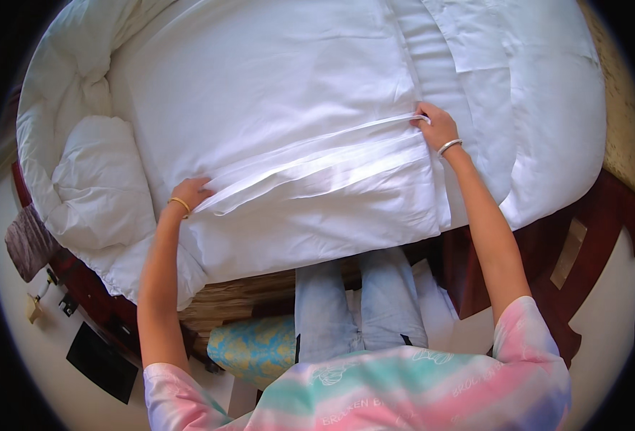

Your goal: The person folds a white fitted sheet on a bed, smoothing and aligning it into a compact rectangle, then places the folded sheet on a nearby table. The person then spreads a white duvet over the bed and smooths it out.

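Leftward, a bunched quilt (pixel 104 176) lies beside the white sheet (pixel 296 154) that left fingers (pixel 201 184) and right fingers (pixel 423 111) grip.

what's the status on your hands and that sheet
Left hand on white sheet, right hand gripping its fold. Sheet creased between hands. Bunched duvet at left, not between them.

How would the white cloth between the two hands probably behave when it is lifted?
The white cloth will probably be floppy, since it lies in soft creases and loose folds. It is likely light for its size, as it looks thin at the edge that the right hand pinches. Any part left unsupported would probably sag.
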Motion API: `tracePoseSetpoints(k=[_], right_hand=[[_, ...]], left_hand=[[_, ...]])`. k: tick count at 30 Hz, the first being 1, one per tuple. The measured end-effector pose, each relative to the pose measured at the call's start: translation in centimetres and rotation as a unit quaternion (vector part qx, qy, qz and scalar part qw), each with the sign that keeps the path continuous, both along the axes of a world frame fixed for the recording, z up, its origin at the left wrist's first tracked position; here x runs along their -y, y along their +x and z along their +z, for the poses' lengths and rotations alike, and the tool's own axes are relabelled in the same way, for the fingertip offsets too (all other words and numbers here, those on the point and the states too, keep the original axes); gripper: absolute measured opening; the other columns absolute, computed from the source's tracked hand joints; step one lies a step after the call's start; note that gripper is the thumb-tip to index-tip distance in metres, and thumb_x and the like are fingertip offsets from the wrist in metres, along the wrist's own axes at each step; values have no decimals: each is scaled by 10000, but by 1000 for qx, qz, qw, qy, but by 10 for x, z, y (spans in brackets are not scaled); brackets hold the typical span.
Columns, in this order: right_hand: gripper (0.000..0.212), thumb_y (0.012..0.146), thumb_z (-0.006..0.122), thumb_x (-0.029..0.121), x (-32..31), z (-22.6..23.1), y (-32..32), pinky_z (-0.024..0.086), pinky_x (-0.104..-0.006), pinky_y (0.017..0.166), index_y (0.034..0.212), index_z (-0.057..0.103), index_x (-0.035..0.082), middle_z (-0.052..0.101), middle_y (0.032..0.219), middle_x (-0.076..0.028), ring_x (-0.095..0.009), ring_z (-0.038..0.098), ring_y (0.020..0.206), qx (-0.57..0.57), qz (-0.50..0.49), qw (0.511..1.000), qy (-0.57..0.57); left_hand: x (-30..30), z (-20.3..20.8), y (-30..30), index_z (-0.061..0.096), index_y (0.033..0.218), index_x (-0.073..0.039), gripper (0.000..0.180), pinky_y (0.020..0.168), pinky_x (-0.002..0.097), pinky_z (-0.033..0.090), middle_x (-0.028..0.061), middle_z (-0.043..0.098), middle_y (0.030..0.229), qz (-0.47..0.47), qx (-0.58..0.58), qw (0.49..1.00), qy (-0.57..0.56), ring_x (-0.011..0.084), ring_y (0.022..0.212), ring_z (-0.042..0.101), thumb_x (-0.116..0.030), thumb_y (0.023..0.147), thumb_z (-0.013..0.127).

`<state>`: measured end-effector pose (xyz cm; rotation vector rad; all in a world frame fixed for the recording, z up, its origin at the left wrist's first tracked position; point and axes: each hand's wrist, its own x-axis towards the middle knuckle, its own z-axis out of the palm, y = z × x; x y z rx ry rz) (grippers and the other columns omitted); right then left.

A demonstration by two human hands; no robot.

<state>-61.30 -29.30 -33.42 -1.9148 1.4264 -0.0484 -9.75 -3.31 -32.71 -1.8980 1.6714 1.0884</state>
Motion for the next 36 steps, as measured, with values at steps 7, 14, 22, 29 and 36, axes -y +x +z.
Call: tracePoseSetpoints(k=[7,14,22,29,36], right_hand=[[155,701,647,152,11,16,9,419,-369,675,796,547,82,579,821,-99,-291,538,799,-34,58,994,-84],[318,701,677,291,-36,65,54,437,-355,727,844,515,58,530,872,-88,-273,513,835,-35,166,980,-102],[608,620,747,459,-109,37,-18,433,-334,769,917,470,6,489,915,-136,-265,484,856,-99,-141,985,-9],[649,552,810,304,-97,34,-11,424,-348,832,1044,476,42,454,1041,-110,-284,476,954,-21,-49,993,-102],[591,516,814,297,-36,61,12,411,-361,822,985,515,97,433,1002,-79,-268,453,978,-152,147,977,20]], left_hand=[[23,15,30,653,887,-115,222,707,404,476,94,642,832,11,81,991,108,284,806,602,-299,799,564],[-24,15,72,550,1073,-78,375,761,270,428,59,547,1010,335,-82,924,-166,176,876,536,-348,816,592],[-171,-44,28,282,1308,-61,742,844,320,437,146,447,1204,537,-121,803,-228,213,1018,497,-215,729,720],[-163,-46,11,300,1271,-35,785,823,326,445,138,495,1107,600,-111,758,-231,220,940,531,-135,646,764],[-107,-16,16,249,1349,-74,1070,876,369,431,155,416,1204,394,-21,875,-281,294,1071,453,2,423,780]])
